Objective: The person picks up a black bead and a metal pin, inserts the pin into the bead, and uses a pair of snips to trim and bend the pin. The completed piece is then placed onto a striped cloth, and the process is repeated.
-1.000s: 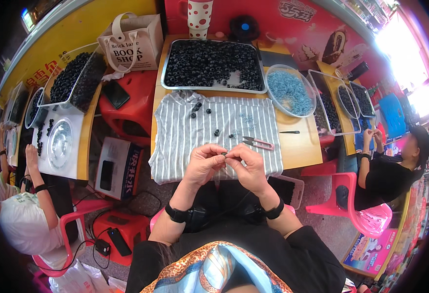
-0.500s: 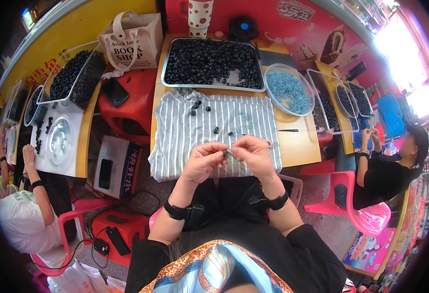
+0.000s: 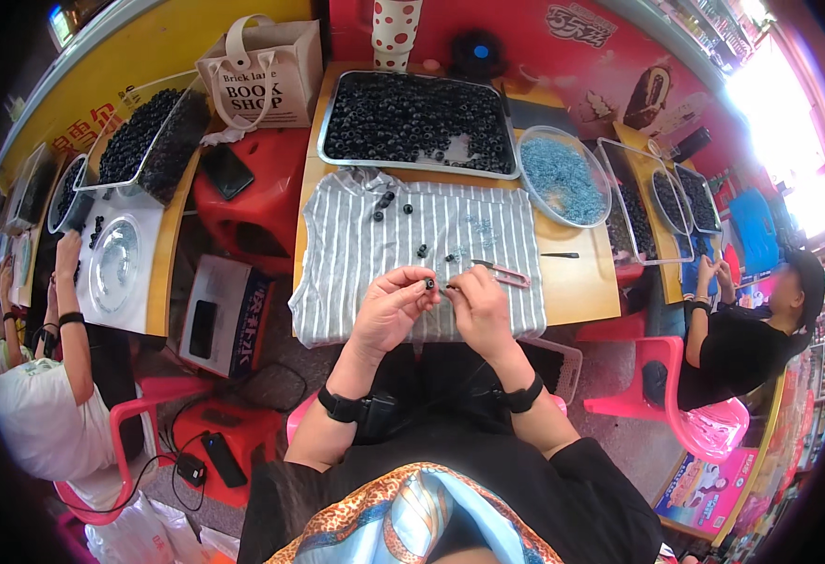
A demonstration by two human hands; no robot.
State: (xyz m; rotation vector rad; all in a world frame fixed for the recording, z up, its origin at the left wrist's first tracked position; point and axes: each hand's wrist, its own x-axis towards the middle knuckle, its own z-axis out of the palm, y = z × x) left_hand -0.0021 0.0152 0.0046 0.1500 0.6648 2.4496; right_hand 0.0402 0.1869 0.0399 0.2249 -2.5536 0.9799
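Above the near part of a grey-and-white striped cloth [image 3: 346,273], my left hand [image 3: 389,310] pinches a small dark bead [image 3: 429,283] between thumb and fingertips. My right hand [image 3: 479,310] is closed just beside it, its fingertips pressed on a small dark piece too fine to make out. A slim pink-handled tool [image 3: 506,274] with a dark tip lies on the cloth just past my right fingers. Several loose black beads [image 3: 408,209] and a scatter of tiny blue beads [image 3: 480,226] rest on the cloth farther off.
Behind the cloth stands a metal tray [image 3: 422,171] of black beads, with a clear tub [image 3: 565,177] of tiny blue beads to its right. A dark, thin tool [image 3: 560,255] lies on the wooden table [image 3: 581,296]. Co-workers sit left and right; a canvas bag [image 3: 267,75] stands back left.
My hands have drawn slightly apart, and the bead in my left fingers now shows more plainly. The pink-handled tool, mostly covered by my right hand before, is now in sight.
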